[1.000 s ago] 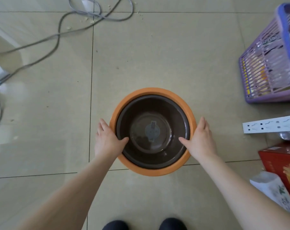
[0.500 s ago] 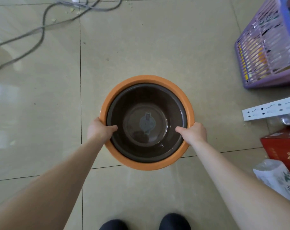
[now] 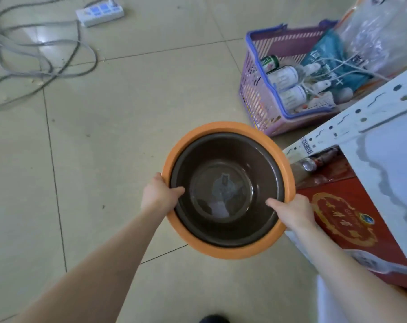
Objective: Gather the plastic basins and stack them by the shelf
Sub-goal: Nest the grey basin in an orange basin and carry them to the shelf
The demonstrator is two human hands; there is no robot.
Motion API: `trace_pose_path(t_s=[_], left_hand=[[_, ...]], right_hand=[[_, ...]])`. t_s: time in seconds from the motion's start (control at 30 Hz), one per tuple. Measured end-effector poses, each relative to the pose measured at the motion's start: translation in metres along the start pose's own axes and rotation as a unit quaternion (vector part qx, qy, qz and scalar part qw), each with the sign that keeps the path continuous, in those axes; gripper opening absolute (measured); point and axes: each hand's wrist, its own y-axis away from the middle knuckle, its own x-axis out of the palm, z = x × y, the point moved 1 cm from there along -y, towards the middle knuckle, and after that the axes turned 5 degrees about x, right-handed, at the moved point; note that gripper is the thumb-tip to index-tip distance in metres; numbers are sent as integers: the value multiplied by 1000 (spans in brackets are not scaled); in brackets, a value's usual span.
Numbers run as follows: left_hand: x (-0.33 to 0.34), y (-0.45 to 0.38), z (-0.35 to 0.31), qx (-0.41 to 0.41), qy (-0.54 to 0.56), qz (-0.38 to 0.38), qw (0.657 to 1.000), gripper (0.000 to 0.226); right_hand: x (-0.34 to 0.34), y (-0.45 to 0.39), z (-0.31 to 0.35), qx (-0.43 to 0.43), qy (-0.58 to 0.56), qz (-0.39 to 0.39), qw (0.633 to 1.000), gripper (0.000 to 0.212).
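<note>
Cables (image 3: pixel 41 59) sprawl over the tile floor (image 3: pixel 127 101) at far left, running up to a white power strip (image 3: pixel 99 12); well apart from the carrying path, though a trip risk if the person steps that way. Left hand (image 3: pixel 157 195) clamps the near-left rim of the orange basin (image 3: pixel 223 254), thumb hooked over the edge and onto the dark basin (image 3: pixel 225 190) nested inside, other fingers under and out of sight. The grip is closed on the rim, pinching both basins together so the inner one likely cannot slide. Nested pair sits between both hands, apparently held off the floor and tilted a little, centre of view. A label or sticker shows at the bottom of the dark basin, too blurred to read. Right hand (image 3: pixel 295 214) mirrors the left on the near-right rim, thumb inside, the grip closed on the rim; the two-sided hold balances the load. Right of the basins: a purple basket (image 3: pixel 260 94) with bottles and bags, a white shelf (image 3: pixel 351 127) edge just beside the orange rim, and a red box (image 3: pixel 347 220) beneath it. Judged step: carrying the stack toward the shelf; set-down spot is probably the floor near the shelf, but space there looks tight with the basket and box close by.
</note>
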Motion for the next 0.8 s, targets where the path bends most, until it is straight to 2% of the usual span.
trace_pose_path(t_s=[0.13,0.27,0.4,0.67,0.8], left_hand=[[39,-16,-31,24,-11,18,999,42],[70,-41,-33,26,-24,23,999,41],[84,-65,-20,19,-33,19,999,34],[106,-88,2,33,-44,15,998,34],[106,-88,2,33,-48,10,998,34]], right_hand=[[-19,-37,-16,17,-17,-3,1000,18],[-10,-70,-28,21,-28,-7,999,19],[14,-94,-31,26,-18,-12,999,28],[51,-119,-51,47,-3,-27,999,29],[52,-121,-52,54,-8,-28,998,42]])
